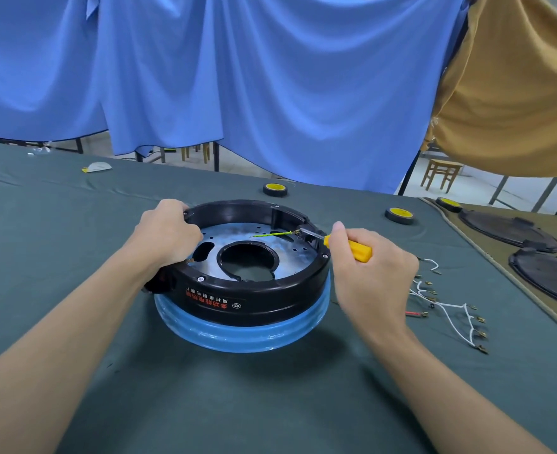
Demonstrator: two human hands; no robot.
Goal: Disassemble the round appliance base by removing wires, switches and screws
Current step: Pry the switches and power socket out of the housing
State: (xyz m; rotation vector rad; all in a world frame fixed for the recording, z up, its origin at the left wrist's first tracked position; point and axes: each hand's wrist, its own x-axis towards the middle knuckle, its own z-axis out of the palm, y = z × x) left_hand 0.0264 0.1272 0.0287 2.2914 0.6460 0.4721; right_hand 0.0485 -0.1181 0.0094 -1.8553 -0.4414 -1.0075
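Note:
The round appliance base (257, 296) lies upside down on the green table cloth, a black ring over a blue-wrapped rim, with a metal plate (237, 239) and a centre hole inside. My left hand (164, 234) grips the ring's far-left edge. My right hand (373, 273) holds a yellow-handled screwdriver (359, 250), its tip at a black part on the ring's right inner wall. A yellow-green wire (272, 235) stretches from there over the plate. The tip's contact point is hidden.
White wires with brass terminals (447, 306) and a short red wire lie on the cloth to the right. Two black covers (512, 231) rest on a tan mat further right. Several tape rolls (275, 190) sit behind the base. Blue curtains hang at the back.

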